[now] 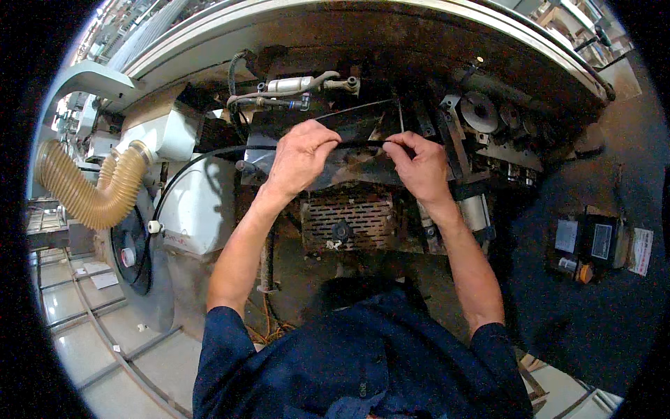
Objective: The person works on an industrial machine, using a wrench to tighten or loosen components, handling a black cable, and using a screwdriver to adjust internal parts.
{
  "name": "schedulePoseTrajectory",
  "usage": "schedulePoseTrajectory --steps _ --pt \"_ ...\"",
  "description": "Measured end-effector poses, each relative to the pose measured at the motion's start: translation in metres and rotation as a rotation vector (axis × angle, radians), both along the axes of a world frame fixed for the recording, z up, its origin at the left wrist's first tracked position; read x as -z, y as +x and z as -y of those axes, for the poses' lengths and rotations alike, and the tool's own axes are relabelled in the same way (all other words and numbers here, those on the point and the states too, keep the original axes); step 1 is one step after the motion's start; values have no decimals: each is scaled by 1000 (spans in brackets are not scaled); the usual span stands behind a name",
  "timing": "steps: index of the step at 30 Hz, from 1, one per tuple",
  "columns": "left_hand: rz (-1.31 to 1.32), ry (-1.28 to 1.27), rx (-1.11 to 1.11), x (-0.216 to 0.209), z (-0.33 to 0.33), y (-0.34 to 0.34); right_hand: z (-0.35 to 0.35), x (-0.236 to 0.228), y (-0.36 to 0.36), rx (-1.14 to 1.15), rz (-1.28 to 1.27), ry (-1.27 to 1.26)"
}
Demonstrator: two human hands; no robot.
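Observation:
A thin black strip (360,144), perhaps cable or edging, runs sideways between my hands above a machine. My left hand (301,155) pinches it with thumb and fingertips. A short way to the right, my right hand (419,162) pinches the same strip near where it meets the machine. Leftward the strip curves down through a small white guide (154,227) to a reel (159,279) with a clear disc and coiled black strip. Under my hands lies a shiny sheet-like plate (335,171). The strip's right end is hidden by my right hand and the dark machine parts.
A ribbed tan hose (98,195) and a white box-like container (199,209) stand at the left. Round rollers (481,112) sit at the right of the machine. A slotted metal cover (345,218) is below my hands. A dark device (597,239) rests on the right surface.

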State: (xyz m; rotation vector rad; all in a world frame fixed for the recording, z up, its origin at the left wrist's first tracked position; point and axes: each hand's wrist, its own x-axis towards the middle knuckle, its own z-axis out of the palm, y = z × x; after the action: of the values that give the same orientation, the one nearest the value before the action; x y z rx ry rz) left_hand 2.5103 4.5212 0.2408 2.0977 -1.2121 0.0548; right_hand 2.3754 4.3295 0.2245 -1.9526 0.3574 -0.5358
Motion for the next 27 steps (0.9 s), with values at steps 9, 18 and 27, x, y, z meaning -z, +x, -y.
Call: schedulePoseTrajectory --steps 9,18,27 --pt "174 -107 -204 39 -26 -6 -2 12 10 -4 23 -319" --pt "-299 -123 -1097 123 -236 -62 -58 21 48 -262 174 -822" --pt "-530 300 -1013 254 -325 -94 -61 77 80 -246 -9 -1114"
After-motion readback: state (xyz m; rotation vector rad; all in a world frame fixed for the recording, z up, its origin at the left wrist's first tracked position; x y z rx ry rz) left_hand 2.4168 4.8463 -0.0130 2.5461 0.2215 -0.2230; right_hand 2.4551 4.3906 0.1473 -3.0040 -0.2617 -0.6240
